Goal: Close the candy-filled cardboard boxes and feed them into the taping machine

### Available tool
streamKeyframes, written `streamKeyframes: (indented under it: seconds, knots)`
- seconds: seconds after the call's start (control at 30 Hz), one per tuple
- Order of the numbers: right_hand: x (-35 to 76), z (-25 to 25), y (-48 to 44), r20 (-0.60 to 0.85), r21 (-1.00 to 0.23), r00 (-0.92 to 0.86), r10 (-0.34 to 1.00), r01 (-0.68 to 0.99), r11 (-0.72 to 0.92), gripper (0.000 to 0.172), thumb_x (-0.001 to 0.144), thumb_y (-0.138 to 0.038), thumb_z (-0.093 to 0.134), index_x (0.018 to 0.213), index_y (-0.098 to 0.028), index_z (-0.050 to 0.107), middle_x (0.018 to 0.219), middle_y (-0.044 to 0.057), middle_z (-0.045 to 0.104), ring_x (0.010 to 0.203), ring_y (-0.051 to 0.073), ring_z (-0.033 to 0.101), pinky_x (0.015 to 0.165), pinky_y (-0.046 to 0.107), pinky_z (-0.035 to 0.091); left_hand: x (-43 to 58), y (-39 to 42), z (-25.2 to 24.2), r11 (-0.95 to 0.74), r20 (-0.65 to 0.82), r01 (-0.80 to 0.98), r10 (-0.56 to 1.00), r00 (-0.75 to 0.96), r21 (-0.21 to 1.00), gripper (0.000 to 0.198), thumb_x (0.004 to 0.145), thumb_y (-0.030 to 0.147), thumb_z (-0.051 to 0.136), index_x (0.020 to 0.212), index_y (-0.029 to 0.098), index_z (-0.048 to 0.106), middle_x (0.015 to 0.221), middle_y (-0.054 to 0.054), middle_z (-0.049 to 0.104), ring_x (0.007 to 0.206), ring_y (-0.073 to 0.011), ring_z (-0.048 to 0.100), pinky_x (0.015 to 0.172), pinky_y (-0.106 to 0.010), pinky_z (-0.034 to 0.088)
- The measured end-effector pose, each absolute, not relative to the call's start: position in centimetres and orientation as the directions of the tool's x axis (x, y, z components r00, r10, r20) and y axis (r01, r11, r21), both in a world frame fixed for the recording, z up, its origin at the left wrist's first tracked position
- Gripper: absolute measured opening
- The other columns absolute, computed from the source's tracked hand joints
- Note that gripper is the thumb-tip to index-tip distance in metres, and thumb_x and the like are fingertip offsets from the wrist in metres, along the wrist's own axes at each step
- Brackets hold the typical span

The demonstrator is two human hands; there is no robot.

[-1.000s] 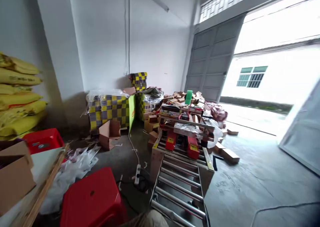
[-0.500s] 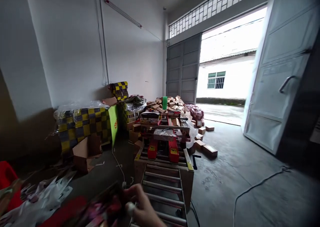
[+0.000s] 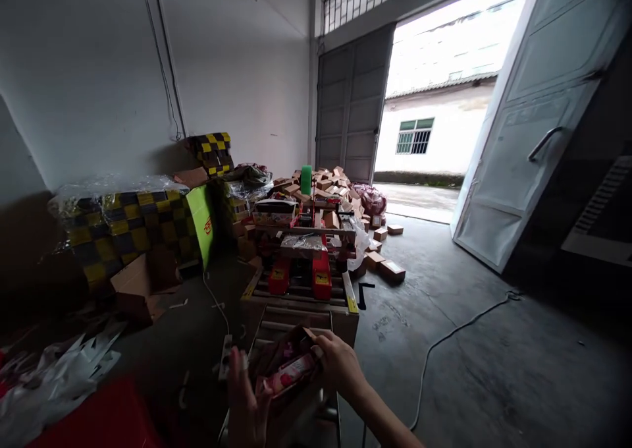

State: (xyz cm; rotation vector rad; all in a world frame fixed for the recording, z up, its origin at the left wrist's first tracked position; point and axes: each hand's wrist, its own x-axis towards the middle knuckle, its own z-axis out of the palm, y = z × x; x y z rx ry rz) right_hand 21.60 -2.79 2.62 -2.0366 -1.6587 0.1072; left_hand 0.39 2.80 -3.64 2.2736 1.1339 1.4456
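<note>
A small open cardboard box (image 3: 305, 333) is over the roller conveyor (image 3: 276, 325) at the bottom middle of the head view. Inside it lies a pink-and-white packet (image 3: 291, 374) with other purple and dark contents that are hard to make out. My right hand (image 3: 338, 364) grips the right edge of this box, thumb and fingers closed over the wall. At the left side, my left hand (image 3: 245, 395) has its fingers stretched upward and its thumb apart, beside the box. Whether the left palm touches the wall is hidden in shadow.
Ahead on the rollers stands a red carton-sealing machine (image 3: 322, 275) with a green tape roll (image 3: 306, 180). Behind it small cartons (image 3: 340, 183) are heaped, some loose on the floor. A cable (image 3: 428, 356) crosses the floor at right. White plastic bags (image 3: 74, 369) lie at left.
The box has come from the lower left to over the rollers, with my right hand on it. My left hand has come into view. The camera has tilted down and turned right.
</note>
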Motion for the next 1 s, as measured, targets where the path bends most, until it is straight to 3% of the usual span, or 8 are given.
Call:
streamKeyframes:
  seconds: [0.13,0.2,0.33,0.47,0.57,0.7,0.83,1.0]
  knots:
    - [21.2,4.3,-1.5,0.005,-0.179,-0.001,1.000,0.984,0.002,0.016,0.079,-0.024,0.052,0.080,-0.022,0.068,0.086,0.002,0.063,0.075,0.014,0.059,0.065,0.020,0.040,1.4,4.7,-3.9,-0.906,0.488,0.329,0.420,0.765,0.264,0.066,0.090,0.055,0.026,0.145,0.022,0.010,0.151,-0.008,0.019,0.138,-0.0255,0.018,0.111,-0.045,0.021]
    - [21.5,4.3,-0.6,-0.049,-0.175,-0.035,0.998,0.984,0.025,0.018,0.080,-0.025,0.051,0.080,-0.022,0.068,0.087,0.002,0.063,0.076,0.013,0.059,0.065,0.020,0.039,2.6,5.5,-3.6,-0.916,0.286,0.271,0.355,0.890,0.295,0.061,0.090,0.047,0.036,0.144,0.024,0.017,0.149,-0.003,0.024,0.138,-0.0247,0.019,0.112,-0.045,0.019]
    - [21.8,2.7,1.1,-0.056,-0.192,0.062,0.996,0.979,-0.072,0.024,0.085,-0.026,0.042,0.087,-0.020,0.066,0.098,0.004,0.061,0.085,0.016,0.058,0.071,0.023,0.038,3.8,6.9,-3.3,-0.790,0.172,0.289,0.440,0.882,0.540,0.055,0.089,0.034,0.040,0.141,0.022,0.028,0.148,-0.001,0.025,0.139,-0.0257,0.013,0.114,-0.047,0.013]
    - [20.9,1.1,2.9,0.012,-0.175,0.165,0.986,0.971,-0.160,0.024,0.086,-0.024,0.039,0.094,-0.017,0.061,0.096,0.007,0.060,0.087,0.020,0.057,0.075,0.028,0.037,2.7,7.7,-3.0,-0.684,0.206,0.162,0.423,0.883,0.711,0.046,0.093,0.026,0.025,0.137,0.019,0.037,0.145,-0.003,0.033,0.135,-0.0206,0.027,0.111,-0.038,0.027]
    - [20.1,0.4,4.1,0.095,-0.166,0.204,0.974,0.968,-0.187,0.021,0.084,-0.023,0.041,0.094,-0.014,0.058,0.097,0.010,0.060,0.091,0.022,0.055,0.081,0.032,0.035,1.9,6.1,-2.7,-0.743,0.287,0.190,0.463,0.839,0.642,0.049,0.091,0.027,0.035,0.139,0.019,0.034,0.146,-0.007,0.032,0.135,-0.0223,0.027,0.109,-0.040,0.029]
    - [20.0,-0.3,4.4,0.168,-0.172,0.201,0.965,0.970,-0.172,0.017,0.083,-0.022,0.045,0.091,-0.015,0.057,0.095,0.009,0.060,0.089,0.022,0.054,0.082,0.032,0.033,1.3,3.4,-2.1,-0.785,0.527,0.485,0.619,0.583,0.386,0.062,0.085,0.030,0.053,0.141,0.022,0.027,0.149,-0.013,0.022,0.138,-0.0303,0.017,0.111,-0.056,0.009]
    - [20.3,-0.5,4.1,0.254,-0.215,0.215,0.943,0.963,-0.161,0.016,0.081,-0.021,0.046,0.091,-0.016,0.056,0.096,0.010,0.058,0.091,0.023,0.051,0.085,0.032,0.033,0.8,3.6,-1.5,-0.628,0.468,0.663,0.767,0.438,0.409,0.094,0.068,0.046,0.070,0.141,0.011,0.022,0.137,-0.021,0.040,0.127,-0.0358,0.036,0.104,-0.054,0.030]
    - [20.6,0.2,3.3,0.417,-0.316,0.302,0.857,0.932,-0.175,0.028,0.081,-0.012,0.036,0.104,-0.013,0.053,0.115,0.012,0.052,0.109,0.023,0.044,0.097,0.036,0.028,0.8,3.0,-2.6,-0.733,0.430,0.585,0.678,0.596,0.346,0.042,0.083,0.031,0.057,0.121,0.016,0.051,0.117,-0.011,0.058,0.110,-0.0256,0.053,0.093,-0.039,0.045]
